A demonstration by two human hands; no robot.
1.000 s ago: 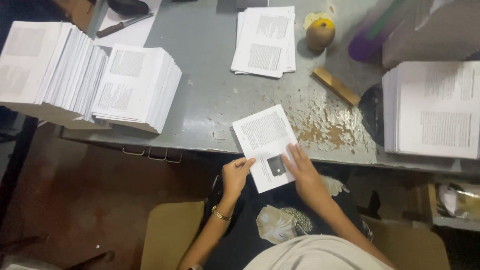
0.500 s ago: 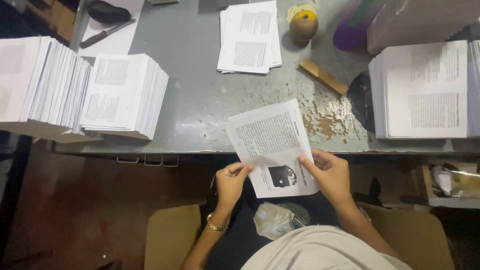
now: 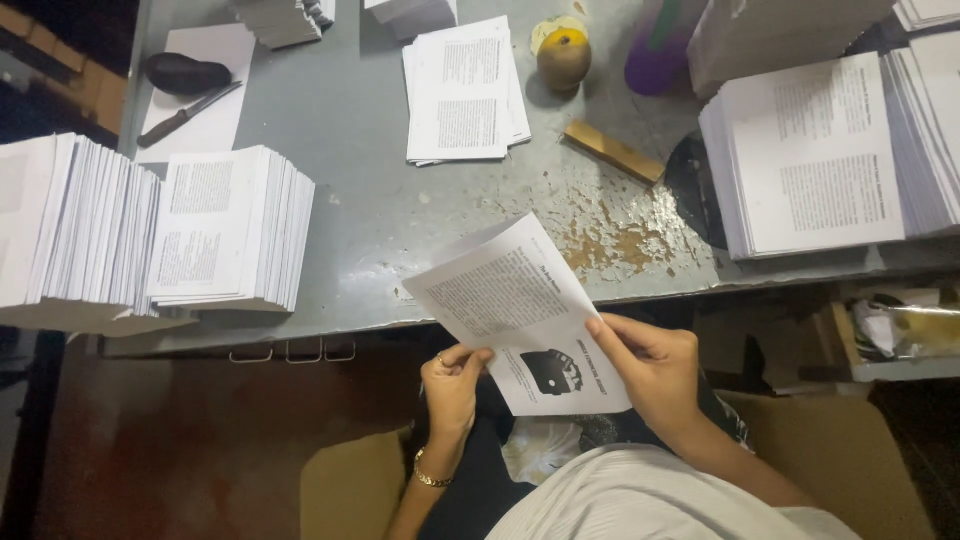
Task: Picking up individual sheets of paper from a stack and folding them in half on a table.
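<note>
Two hands hold a printed sheet (image 3: 520,315) above the counter (image 3: 360,130) edge.
Left hand (image 3: 452,385) and right hand (image 3: 655,365) fingers pinch its lower corners; uneven pulling could crease or tear it.

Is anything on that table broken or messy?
Yes. The grey table has a patch of chipped, rusty paint near its front edge, just above the printed sheet both hands hold. The paper stacks look tidy.

Your grey table (image 3: 350,110) is worn and rust-patched; it carries printed-sheet stacks (image 3: 225,230), a wooden block (image 3: 612,152), a knife (image 3: 188,114) on white paper (image 3: 205,75).
</note>
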